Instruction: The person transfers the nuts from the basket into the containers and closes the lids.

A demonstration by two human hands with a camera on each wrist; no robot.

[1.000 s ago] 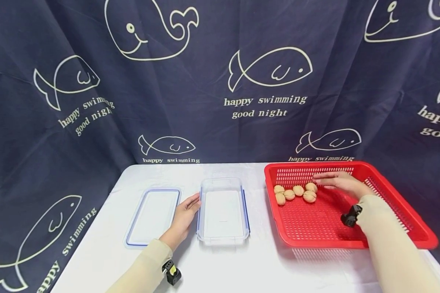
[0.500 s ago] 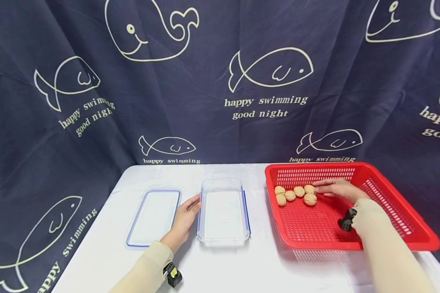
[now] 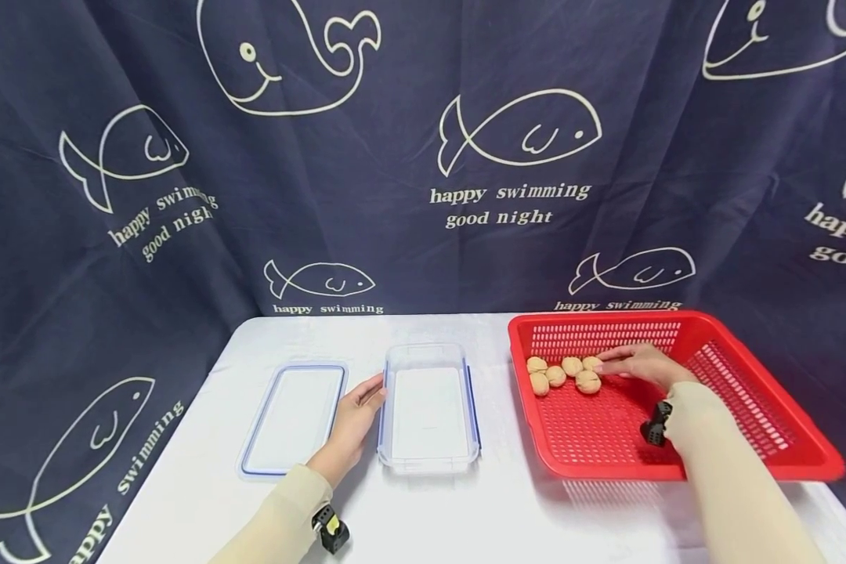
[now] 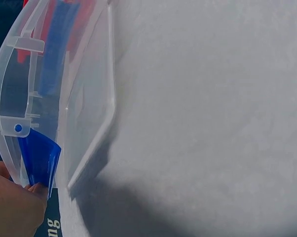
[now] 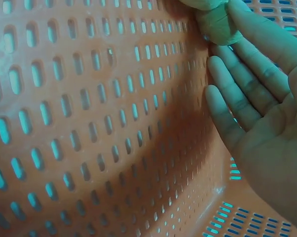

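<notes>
Fingers [image 5: 233,94] of the right hand [image 3: 640,366] touch a half-hidden walnut [image 5: 218,27] in the red basket [image 3: 585,442], whether pinching I cannot tell; left of the basket, the left hand [image 3: 351,419], fingers straight, touches a clear container [image 3: 430,423].

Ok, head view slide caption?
Right hand at round tan walnuts in red plastic basket; left hand touching clear rectangular plastic box.

Right hand [image 3: 638,363] further left
Its fingertips [image 3: 605,368] now reach the back walnut [image 3: 589,363]; it and the front walnut [image 3: 588,382] have shifted left, ahead of them.
</notes>
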